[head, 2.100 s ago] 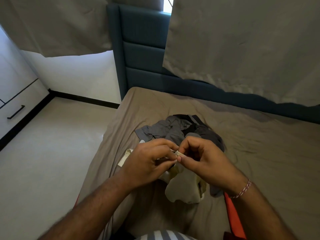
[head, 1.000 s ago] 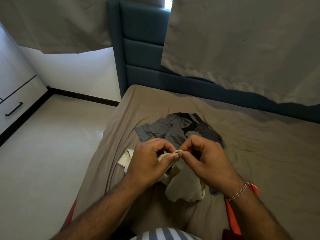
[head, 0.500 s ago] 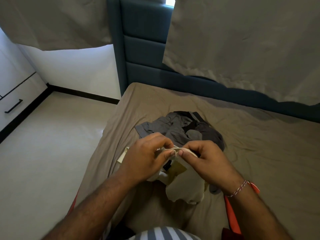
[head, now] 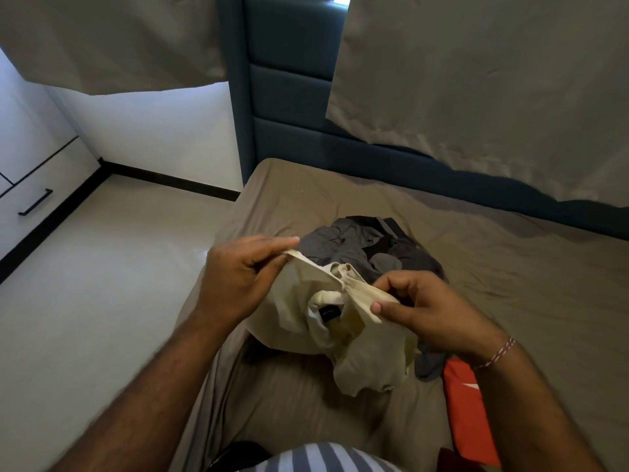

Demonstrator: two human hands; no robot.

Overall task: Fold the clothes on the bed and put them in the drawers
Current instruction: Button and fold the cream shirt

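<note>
Head view shows left hand [head: 243,272] and right hand [head: 420,303] pinching the crumpled cream cotton shirt [head: 326,321] above the brown-sheeted bed [head: 510,301]; its loose body could bunch, spoiling the fold.

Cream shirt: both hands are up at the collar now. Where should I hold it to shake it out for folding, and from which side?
Judging from its pose, keep to the collar edge of the cream shirt: the left hand pinches one end, the right hand the other, with the label facing up between them. Grip from above at those ends and lift, so the crumpled body hangs free over the bed.
</note>
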